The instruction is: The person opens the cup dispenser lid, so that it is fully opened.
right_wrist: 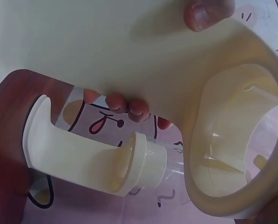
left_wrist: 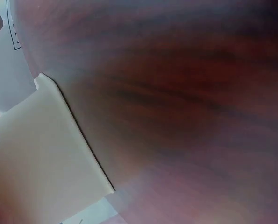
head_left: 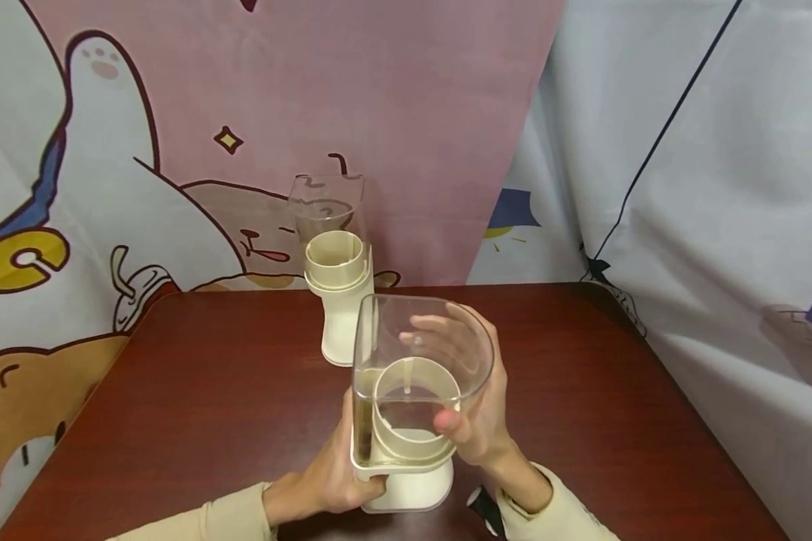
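Note:
In the head view, both hands hold a cream dispenser stand (head_left: 409, 488) with a tall clear container (head_left: 389, 330) on top. Inside the container is a round cream ring (head_left: 416, 443). My left hand (head_left: 338, 469) grips the stand low on its left side. My right hand (head_left: 490, 409) holds the container's right side, thumb in front and fingers behind, seen through the clear wall. The right wrist view shows the stand's broad panel (right_wrist: 106, 42), with fingertips (right_wrist: 139, 109) curled over its edge. A cream panel (left_wrist: 50, 149) fills the lower left of the left wrist view.
A second dispenser (head_left: 341, 330) of the same look stands upright at the back of the dark red wooden table (head_left: 210, 406). Patterned cloth (head_left: 413, 113) hangs behind, white cloth (head_left: 717, 188) at right. A black item (head_left: 487, 511) lies by the right sleeve.

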Action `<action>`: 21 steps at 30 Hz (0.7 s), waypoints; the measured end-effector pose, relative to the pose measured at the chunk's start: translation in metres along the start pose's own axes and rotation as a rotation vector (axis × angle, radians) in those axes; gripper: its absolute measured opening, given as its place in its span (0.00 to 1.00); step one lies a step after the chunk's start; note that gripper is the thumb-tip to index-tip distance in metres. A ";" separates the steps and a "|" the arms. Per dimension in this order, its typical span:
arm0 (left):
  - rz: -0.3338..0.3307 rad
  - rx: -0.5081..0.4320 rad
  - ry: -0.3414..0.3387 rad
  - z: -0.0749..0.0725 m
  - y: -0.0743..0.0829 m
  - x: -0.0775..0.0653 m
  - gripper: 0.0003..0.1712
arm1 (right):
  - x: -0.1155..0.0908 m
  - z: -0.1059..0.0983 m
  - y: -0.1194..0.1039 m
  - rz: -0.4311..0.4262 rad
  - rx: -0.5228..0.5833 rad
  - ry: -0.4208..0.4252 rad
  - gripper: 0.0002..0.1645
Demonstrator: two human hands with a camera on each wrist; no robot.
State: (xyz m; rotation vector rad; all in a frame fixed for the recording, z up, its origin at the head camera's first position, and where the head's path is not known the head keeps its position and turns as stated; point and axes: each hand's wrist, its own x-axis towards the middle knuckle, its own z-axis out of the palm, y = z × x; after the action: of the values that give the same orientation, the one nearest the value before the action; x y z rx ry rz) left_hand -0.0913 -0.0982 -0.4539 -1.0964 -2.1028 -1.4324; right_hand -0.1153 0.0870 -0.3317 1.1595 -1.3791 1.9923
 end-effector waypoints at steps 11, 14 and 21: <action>0.029 -0.013 -0.002 0.001 0.001 0.005 0.73 | -0.002 -0.002 0.003 -0.104 -0.005 -0.016 0.56; 0.048 -0.009 0.007 0.000 0.001 0.005 0.73 | -0.003 -0.002 0.004 -0.133 0.003 -0.025 0.57; 0.027 0.029 0.003 -0.001 0.002 0.005 0.70 | 0.000 -0.002 0.003 -0.123 -0.003 -0.031 0.57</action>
State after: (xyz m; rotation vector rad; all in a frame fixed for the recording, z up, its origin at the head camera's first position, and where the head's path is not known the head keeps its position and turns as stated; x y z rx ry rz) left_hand -0.0927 -0.0965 -0.4490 -1.1067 -2.0922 -1.3863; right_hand -0.1179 0.0877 -0.3338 1.2479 -1.2924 1.8938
